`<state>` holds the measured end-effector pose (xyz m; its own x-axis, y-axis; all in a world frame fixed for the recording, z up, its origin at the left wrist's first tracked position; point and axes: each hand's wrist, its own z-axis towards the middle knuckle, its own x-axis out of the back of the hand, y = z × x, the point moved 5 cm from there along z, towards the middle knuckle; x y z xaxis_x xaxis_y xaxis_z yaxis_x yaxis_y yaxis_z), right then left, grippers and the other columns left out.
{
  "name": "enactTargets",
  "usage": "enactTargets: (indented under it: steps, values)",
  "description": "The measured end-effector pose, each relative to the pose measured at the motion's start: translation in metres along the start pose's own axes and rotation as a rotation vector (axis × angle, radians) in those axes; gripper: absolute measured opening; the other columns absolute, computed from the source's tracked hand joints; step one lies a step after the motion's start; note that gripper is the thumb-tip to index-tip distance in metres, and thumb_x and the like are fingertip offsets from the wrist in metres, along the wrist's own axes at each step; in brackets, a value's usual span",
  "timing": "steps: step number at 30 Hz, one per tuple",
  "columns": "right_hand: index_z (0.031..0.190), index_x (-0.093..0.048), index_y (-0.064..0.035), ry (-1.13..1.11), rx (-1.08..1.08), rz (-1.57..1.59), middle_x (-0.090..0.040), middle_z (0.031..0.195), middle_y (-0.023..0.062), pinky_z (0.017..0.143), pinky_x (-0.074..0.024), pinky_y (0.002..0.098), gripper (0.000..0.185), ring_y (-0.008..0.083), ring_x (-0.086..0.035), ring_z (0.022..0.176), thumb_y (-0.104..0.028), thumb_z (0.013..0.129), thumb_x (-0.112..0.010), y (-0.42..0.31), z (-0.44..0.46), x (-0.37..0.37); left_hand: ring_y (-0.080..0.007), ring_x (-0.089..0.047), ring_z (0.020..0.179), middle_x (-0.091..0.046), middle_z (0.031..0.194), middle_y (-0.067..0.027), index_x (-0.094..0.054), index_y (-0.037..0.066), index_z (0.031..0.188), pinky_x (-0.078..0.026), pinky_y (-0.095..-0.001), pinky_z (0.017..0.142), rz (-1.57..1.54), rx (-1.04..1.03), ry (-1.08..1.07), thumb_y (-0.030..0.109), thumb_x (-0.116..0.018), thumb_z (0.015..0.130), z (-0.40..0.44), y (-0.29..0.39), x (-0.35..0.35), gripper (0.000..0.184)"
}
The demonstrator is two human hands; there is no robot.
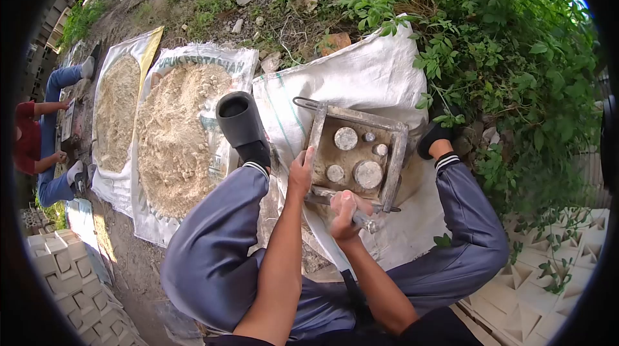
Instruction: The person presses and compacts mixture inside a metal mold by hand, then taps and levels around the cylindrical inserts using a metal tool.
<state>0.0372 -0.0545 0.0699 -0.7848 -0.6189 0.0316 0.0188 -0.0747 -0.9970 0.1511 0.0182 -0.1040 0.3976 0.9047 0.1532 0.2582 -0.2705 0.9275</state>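
Note:
A square mould frame [371, 113], dusty and grey-brown, lies on a white woven sack between my legs. Inside it stand several round plugs of different sizes; a large round plug [368, 174] is at the lower right and another round plug [345, 138] at the upper left. My left hand [300, 175] is closed on the frame's left side, its thumb along the edge. Close to the frame's near side, my right hand [346, 214] grips a short tool with a dusty, rounded grey end [366, 222]. The rest of that tool is hidden by my fingers.
To the left, two piles of pale sandy material, the nearer pile [177, 143] and the farther pile [118, 114], lie on sacks. A co-worker in a red shirt [26, 136] sits beyond. Leafy plants [516, 75] crowd the right; patterned blocks [71, 269] stand at lower left.

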Motion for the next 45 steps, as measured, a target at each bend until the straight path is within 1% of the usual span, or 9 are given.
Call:
enactTargets:
  steps: [5,15,19,24,27,29,30,41,45]
  values:
    - [0.055,-0.028,-0.0084,0.094,-0.165,0.090,-0.029,0.050,-0.0044,0.044,-0.0239,0.0268,0.041,0.0067,-0.027,0.045,-0.015,0.093,-0.043,-0.017,0.015,0.000,-0.0244,-0.052,0.076,-0.058,0.079,-0.0182,-0.060,-0.005,0.103,-0.043,-0.0357,0.077,0.028,0.002,-0.015,0.049,-0.042,0.096,-0.001,0.010,-0.002,0.058]
    - [0.053,-0.032,-0.0063,0.117,-0.098,0.145,-0.036,0.049,-0.0022,0.042,-0.0225,0.0277,0.042,0.0078,-0.029,0.042,-0.014,0.093,-0.044,-0.004,-0.001,0.006,-0.0256,-0.056,0.083,-0.063,0.088,-0.0190,-0.060,-0.006,0.108,-0.043,-0.0345,0.082,0.054,-0.056,-0.031,0.047,-0.040,0.097,0.000,0.013,0.003,0.058]
    - [0.053,-0.035,-0.0016,-0.104,0.007,-0.071,-0.037,0.046,0.0013,0.041,-0.0239,0.0293,0.042,0.0088,-0.034,0.040,-0.014,0.093,-0.044,-0.027,0.014,0.007,-0.0257,-0.057,0.089,-0.065,0.095,-0.0185,-0.060,-0.007,0.111,-0.042,-0.0335,0.086,-0.026,0.035,-0.116,0.047,-0.040,0.098,-0.002,0.017,-0.005,0.059]
    - [0.054,-0.038,-0.0009,-0.025,0.098,-0.153,-0.036,0.046,0.0017,0.042,-0.0273,0.0303,0.039,0.0103,-0.036,0.041,-0.010,0.091,-0.045,-0.018,-0.005,0.040,-0.0279,-0.060,0.089,-0.065,0.095,-0.0218,-0.061,-0.006,0.110,-0.044,-0.0362,0.084,0.129,-0.071,-0.021,0.045,-0.041,0.098,-0.006,0.016,-0.001,0.056]
    - [0.051,-0.037,-0.0021,-0.129,0.071,-0.186,-0.035,0.045,0.0011,0.041,-0.0265,0.0298,0.041,0.0113,-0.033,0.038,-0.011,0.091,-0.043,-0.023,0.000,0.047,-0.0344,-0.062,0.087,-0.064,0.093,-0.0242,-0.061,-0.003,0.109,-0.046,-0.0405,0.081,0.310,-0.013,0.033,0.044,-0.047,0.095,-0.008,0.027,-0.001,0.051]
    - [0.053,-0.040,-0.0015,-0.037,0.075,-0.109,-0.037,0.046,0.0041,0.041,-0.0269,0.0314,0.037,0.0144,-0.037,0.038,-0.008,0.089,-0.046,-0.028,-0.005,0.062,-0.0404,-0.061,0.086,-0.064,0.091,-0.0259,-0.060,-0.001,0.107,-0.047,-0.0447,0.078,0.542,-0.213,0.219,0.042,-0.052,0.093,-0.014,0.036,-0.003,0.046]
    - [0.053,-0.041,-0.0015,-0.011,0.069,-0.081,-0.038,0.046,0.0044,0.041,-0.0272,0.0315,0.037,0.0146,-0.038,0.038,-0.008,0.089,-0.046,-0.027,-0.007,0.069,-0.0446,-0.058,0.094,-0.062,0.097,-0.0290,-0.056,-0.003,0.117,-0.043,-0.0472,0.084,0.607,-0.112,0.158,0.050,-0.051,0.091,-0.016,0.040,-0.003,0.059]
    - [0.052,-0.036,-0.0026,-0.024,0.122,-0.230,-0.038,0.046,0.0035,0.041,-0.0265,0.0301,0.039,0.0129,-0.036,0.039,-0.010,0.089,-0.046,-0.010,-0.006,0.100,-0.0453,-0.061,0.085,-0.063,0.090,-0.0309,-0.061,-0.003,0.109,-0.047,-0.0490,0.077,0.776,-0.181,0.256,0.050,-0.047,0.092,-0.018,0.039,-0.009,0.058]
    - [0.052,-0.032,-0.0041,0.014,0.096,-0.175,-0.036,0.046,0.0012,0.040,-0.0242,0.0283,0.041,0.0098,-0.031,0.040,-0.009,0.090,-0.045,-0.024,0.002,0.107,-0.0464,-0.057,0.097,-0.061,0.100,-0.0332,-0.055,-0.007,0.120,-0.042,-0.0481,0.089,0.716,-0.005,0.135,0.055,-0.044,0.092,-0.014,0.040,-0.008,0.068]
